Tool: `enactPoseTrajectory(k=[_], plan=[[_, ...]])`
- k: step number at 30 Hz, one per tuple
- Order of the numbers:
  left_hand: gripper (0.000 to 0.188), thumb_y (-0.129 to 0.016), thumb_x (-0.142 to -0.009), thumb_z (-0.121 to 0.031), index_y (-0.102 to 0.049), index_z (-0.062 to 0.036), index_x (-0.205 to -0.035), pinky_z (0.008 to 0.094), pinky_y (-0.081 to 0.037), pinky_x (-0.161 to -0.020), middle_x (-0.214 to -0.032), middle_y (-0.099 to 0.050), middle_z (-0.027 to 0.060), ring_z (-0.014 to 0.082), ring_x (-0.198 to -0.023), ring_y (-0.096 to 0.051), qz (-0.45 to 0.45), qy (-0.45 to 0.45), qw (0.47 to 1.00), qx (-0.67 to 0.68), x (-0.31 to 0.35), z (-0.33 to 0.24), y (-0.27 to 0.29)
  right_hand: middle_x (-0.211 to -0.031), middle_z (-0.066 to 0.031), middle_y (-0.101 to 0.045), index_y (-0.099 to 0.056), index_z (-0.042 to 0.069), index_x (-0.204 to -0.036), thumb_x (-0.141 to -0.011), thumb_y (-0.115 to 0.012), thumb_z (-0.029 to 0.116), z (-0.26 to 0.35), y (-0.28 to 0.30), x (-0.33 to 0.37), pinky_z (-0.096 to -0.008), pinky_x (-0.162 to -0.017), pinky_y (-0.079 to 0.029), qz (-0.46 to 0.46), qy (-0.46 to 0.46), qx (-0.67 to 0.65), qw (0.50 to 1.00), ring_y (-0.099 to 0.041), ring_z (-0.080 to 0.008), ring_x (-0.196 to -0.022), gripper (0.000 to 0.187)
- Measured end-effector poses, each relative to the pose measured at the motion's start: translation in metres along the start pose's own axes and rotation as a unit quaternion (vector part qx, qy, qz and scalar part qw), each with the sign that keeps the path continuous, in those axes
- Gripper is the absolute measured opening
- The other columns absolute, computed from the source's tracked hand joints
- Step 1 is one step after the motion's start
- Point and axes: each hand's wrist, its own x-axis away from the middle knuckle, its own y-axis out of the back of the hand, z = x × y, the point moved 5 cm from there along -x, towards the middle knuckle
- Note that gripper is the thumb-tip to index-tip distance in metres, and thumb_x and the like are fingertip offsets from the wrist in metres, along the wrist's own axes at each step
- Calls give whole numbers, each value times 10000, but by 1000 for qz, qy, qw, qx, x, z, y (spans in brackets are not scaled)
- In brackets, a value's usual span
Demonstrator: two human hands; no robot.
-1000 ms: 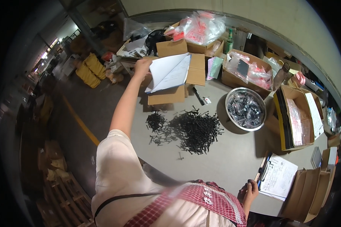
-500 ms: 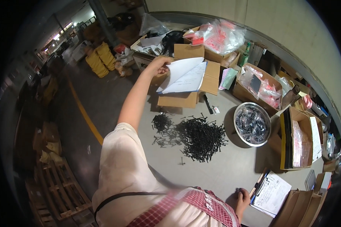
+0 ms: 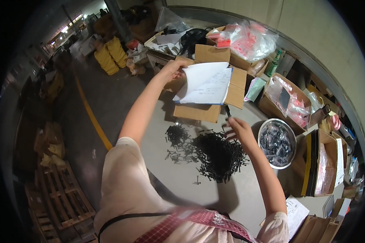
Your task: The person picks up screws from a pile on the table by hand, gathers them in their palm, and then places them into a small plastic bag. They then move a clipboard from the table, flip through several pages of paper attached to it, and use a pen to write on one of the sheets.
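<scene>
My left hand point(image 3: 177, 70) pinches the upper left corner of a white sheet point(image 3: 198, 75), lifting it in a curl. Beneath it are more handwritten sheets point(image 3: 220, 86) on a blue-edged board, which rests across an open cardboard box point(image 3: 195, 113). My right hand point(image 3: 240, 130) hovers over the right edge of a pile of black screws point(image 3: 219, 156), fingers apart. Its fingertips are beside a slim black pen-like object point(image 3: 228, 110); whether they touch it I cannot tell. A smaller heap of black screws point(image 3: 177, 135) lies to the left, with loose ones scattered between.
A metal bowl point(image 3: 277, 142) of bagged dark parts stands right of my right forearm. Cardboard boxes point(image 3: 288, 103) with plastic bags line the right and back. A green bottle point(image 3: 274, 62) stands at the back. Papers point(image 3: 295, 214) lie front right, partly behind my sleeve.
My right hand has moved from beside the clipboard at the front right up to the pen-like object near the box. My left hand still holds the sheet's corner. The view has shifted slightly.
</scene>
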Motion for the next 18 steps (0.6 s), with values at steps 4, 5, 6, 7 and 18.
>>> enactPoseTrajectory(k=[4,5,6,7,18], plan=[[171,-672,-842,-232,-628,-66,-832,212,-429,-493,-721,-640,28,93,-560,-590,12,-17,1000,8,6,-2,-2,-1036,-142,-670,-557,-42,-1231,-1020,-560,361,13,-25,-67,-362,-697,-592,31,-35,-89,995,-699,-237,-792,456],[174,-674,-842,-233,-627,-65,-833,213,-429,-493,-723,-639,27,93,-559,-587,15,-20,1000,9,8,-4,-6,-1056,-147,-666,-564,-55,-1207,-1003,-576,303,7,-25,-82,-364,-704,-589,6,-31,-113,993,-694,-240,-806,412],[178,-676,-842,-234,-626,-64,-833,214,-429,-494,-724,-639,26,94,-559,-585,17,-23,1000,10,12,-7,-9,-1077,-152,-661,-570,-68,-1183,-985,-592,245,-2,-26,-96,-367,-710,-585,-19,-26,-136,990,-690,-242,-819,370],[177,-676,-842,-235,-624,-65,-833,215,-433,-504,-724,-636,25,93,-565,-585,17,-25,999,16,14,-8,-10,-1097,-158,-657,-576,-81,-1159,-968,-609,186,-4,-30,-102,-369,-717,-581,-42,-22,-159,986,-686,-245,-833,330],[108,-712,-789,-234,-665,-141,-759,176,-381,-442,-673,-607,-53,39,-534,-523,146,-77,976,140,129,-42,-68,-1184,-133,-666,-577,-47,-1261,-842,-682,-7,-40,24,60,-399,-1009,-468,-30,42,-308,950,-628,-247,-1104,433]])
